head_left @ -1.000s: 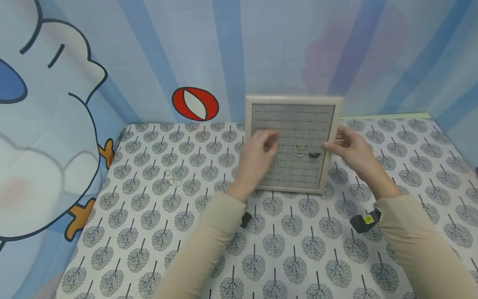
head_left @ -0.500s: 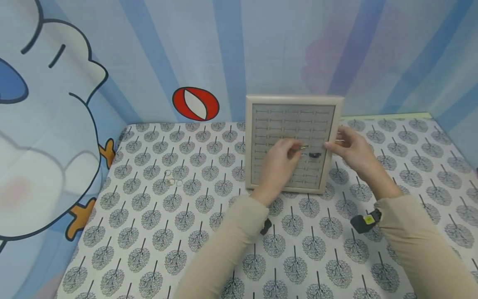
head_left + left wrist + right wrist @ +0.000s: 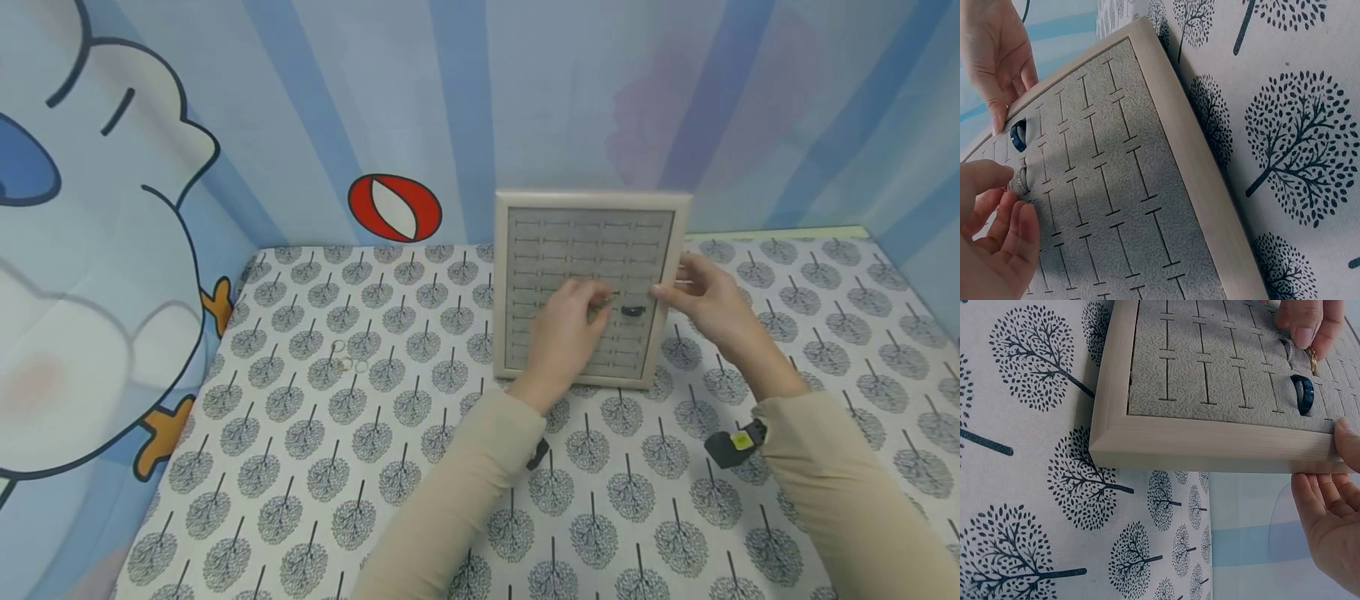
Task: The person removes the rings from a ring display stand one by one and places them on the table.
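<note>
A cream-framed ring display board (image 3: 592, 200) stands leaning back on the cloth, its grey slotted pad facing me. My left hand (image 3: 566, 333) is at the middle of the pad, thumb and finger pinching a gold ring (image 3: 1313, 361). Right beside those fingertips a silver ring (image 3: 1021, 180) sits in a slot. A dark blue ring (image 3: 1302, 395) stands in a slot nearer the right side of the frame. My right hand (image 3: 708, 304) grips that side, thumb on the front and fingers behind.
Several thin loose rings (image 3: 362, 367) lie on the tree-print tablecloth (image 3: 300, 433) to the left. Behind the board hangs a blue striped backdrop (image 3: 570, 100) with cartoon figures. A dark wrist camera (image 3: 731, 446) hangs under the right sleeve.
My left hand has moved right across the pad, from its left part to the gold ring, and its fingertips now cover most of it. The right hand has stayed on the frame.
</note>
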A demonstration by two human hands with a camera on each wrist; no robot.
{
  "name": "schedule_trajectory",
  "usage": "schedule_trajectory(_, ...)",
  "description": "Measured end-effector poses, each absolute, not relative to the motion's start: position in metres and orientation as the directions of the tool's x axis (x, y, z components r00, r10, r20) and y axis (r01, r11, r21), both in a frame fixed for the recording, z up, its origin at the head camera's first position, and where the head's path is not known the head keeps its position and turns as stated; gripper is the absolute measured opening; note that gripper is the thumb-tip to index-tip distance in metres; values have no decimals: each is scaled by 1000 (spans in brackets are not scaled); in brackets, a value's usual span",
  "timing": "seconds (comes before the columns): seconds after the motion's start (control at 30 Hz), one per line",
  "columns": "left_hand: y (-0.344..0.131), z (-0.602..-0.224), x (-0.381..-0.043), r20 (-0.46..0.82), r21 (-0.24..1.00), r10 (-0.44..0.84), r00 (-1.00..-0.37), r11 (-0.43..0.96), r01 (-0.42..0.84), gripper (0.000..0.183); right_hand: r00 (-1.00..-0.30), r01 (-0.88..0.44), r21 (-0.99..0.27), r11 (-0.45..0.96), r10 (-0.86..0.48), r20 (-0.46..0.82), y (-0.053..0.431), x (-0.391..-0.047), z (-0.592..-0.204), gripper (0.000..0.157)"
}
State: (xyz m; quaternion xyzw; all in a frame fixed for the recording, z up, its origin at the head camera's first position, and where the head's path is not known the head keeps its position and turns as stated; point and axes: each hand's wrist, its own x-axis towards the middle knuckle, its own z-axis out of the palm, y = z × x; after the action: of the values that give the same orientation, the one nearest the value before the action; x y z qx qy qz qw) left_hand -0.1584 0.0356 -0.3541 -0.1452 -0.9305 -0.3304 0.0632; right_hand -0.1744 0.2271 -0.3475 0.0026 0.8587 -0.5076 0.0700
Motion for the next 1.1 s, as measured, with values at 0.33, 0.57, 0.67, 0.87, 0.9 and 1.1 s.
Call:
schedule_trajectory(0.33,33,-358,-160,201,622,252,-947,714,322,20,-990,74,-866,495,-65,-122,227,-174,-348,67)
schedule_trajectory(0.57,30,-357,-160,188,668,260,-947,673,318,18,-990,80,-861,502,-61,-127,227,-174,-348,67)
schedule_trajectory(0.67,29,-357,-160,179,679,259,-949,666,309,17,-989,81,-862,500,-65,-130,227,-174,-348,68)
schedule_trajectory(0.87,25,-357,-161,164,694,274,-948,650,308,17,-989,83,-857,509,-61,-132,228,-175,-348,68)
schedule_trajectory(0.9,25,-357,-160,163,702,277,-947,641,308,17,-989,85,-856,509,-59,-134,228,-175,-348,69)
schedule_trajectory(1.1,13,-358,-163,196,772,226,-954,564,292,19,-988,93,-859,503,-58,-141,228,-175,-348,68)
